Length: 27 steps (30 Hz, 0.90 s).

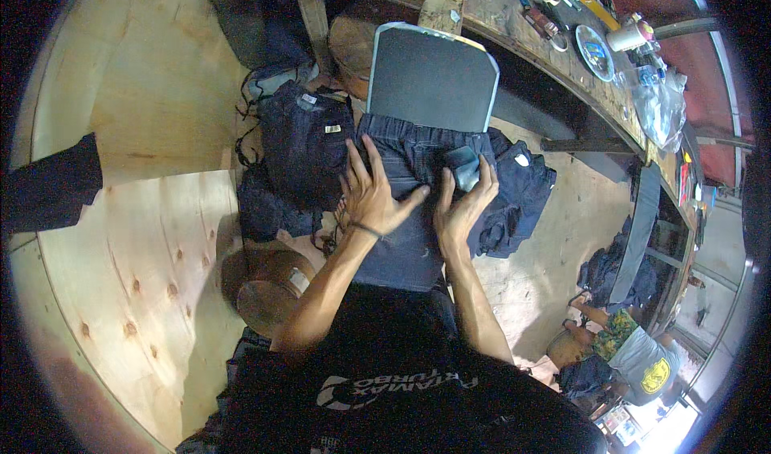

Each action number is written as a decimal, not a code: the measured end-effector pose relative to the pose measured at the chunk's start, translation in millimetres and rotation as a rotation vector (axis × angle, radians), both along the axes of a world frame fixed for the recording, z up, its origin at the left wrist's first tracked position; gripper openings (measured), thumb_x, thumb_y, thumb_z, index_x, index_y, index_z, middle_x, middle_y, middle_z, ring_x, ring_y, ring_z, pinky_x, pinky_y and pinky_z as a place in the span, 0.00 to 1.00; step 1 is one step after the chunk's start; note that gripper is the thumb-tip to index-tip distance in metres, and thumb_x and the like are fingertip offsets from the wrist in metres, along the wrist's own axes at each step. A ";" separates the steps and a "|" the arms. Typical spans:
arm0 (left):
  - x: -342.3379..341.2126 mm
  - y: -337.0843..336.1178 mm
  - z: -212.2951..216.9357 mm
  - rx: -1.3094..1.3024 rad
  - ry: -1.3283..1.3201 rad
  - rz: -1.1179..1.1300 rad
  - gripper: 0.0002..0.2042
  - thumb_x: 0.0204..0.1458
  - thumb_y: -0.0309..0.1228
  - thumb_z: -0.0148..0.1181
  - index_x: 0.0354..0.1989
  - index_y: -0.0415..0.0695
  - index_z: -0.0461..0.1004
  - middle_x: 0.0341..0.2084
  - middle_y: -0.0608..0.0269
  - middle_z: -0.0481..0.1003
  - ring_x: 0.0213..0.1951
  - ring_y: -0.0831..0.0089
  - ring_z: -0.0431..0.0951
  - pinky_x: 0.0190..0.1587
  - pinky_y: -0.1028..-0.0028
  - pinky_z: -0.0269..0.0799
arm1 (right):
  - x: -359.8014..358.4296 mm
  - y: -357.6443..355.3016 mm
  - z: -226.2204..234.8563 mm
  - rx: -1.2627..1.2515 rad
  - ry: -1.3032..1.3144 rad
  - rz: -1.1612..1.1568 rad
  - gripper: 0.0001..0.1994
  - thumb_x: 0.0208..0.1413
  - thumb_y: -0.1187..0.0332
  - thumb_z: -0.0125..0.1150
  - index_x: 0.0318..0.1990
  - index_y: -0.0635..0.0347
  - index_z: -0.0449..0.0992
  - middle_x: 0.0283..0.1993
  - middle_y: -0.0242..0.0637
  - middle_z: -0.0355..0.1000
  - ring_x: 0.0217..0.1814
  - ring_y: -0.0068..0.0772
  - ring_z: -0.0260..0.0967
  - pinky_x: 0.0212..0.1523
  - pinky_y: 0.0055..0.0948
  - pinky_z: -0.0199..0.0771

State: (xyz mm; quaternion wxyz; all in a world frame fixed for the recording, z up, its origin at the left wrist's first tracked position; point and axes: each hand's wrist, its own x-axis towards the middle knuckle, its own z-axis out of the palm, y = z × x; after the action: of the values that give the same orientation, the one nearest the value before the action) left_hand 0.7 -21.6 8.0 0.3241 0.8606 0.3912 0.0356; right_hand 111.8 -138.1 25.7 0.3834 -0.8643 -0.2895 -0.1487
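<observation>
Pants: (401, 249) dark navy cloth, kinda matte, gathered waistband all puckered up in little ridges. They're right in front of the person, with the waistband across the near part of the board; can't tell if the board runs inside.
Left hand: (372, 193) fingers spread wide, laid on the pants, fingertips up by the waistband, thumb stuck out toward the middle. Thin dark band on the wrist.
Right hand: (464, 214) curved around a small piece, thumb on one side, fingers on the other. Honestly can't tell if it's pinching it or just resting there.
Small piece: (461, 167) grey-blue, smooth with a bit of shine, lying over the pants near the waistband.
Board: (434, 76) flat dark slab, pale rim, clipped far corners.
Clothes: dark crumpled heaps on both sides, left pile (309, 137) and right pile (518, 197).
Counter: (498, 16) scuffed wood, carrying an oval plate (581, 40) and a crinkly clear bag (662, 115).
Panel: (152, 253) pale plywood, knots showing.
</observation>
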 end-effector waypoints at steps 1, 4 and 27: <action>22.0 7.7 -1.9 0.027 0.051 0.033 0.75 0.42 0.78 0.67 0.83 0.33 0.35 0.79 0.20 0.40 0.79 0.25 0.46 0.77 0.36 0.51 | 19.7 0.6 -10.0 0.011 0.073 -0.015 0.36 0.62 0.63 0.74 0.73 0.64 0.63 0.68 0.59 0.66 0.75 0.66 0.58 0.75 0.69 0.52; 65.8 34.3 -12.2 0.108 0.039 0.089 0.77 0.38 0.81 0.66 0.84 0.35 0.36 0.80 0.23 0.38 0.80 0.27 0.44 0.76 0.31 0.47 | 95.8 40.8 -62.4 0.037 0.101 0.006 0.36 0.65 0.59 0.72 0.75 0.64 0.63 0.67 0.59 0.67 0.72 0.66 0.61 0.75 0.69 0.52; 150.0 96.5 -27.4 0.404 -0.098 -0.234 0.70 0.34 0.81 0.68 0.86 0.64 0.43 0.84 0.39 0.36 0.84 0.38 0.31 0.71 0.15 0.28 | 8.4 -43.3 24.6 -0.413 0.395 0.325 0.33 0.52 0.61 0.83 0.62 0.71 0.79 0.53 0.57 0.77 0.54 0.58 0.74 0.57 0.46 0.77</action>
State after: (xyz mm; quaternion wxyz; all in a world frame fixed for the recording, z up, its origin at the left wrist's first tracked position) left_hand 150.7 74.9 -19.4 0.1656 0.9447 0.2576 0.1174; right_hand 120.1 -181.5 50.3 0.2678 -0.8784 -0.3677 0.1469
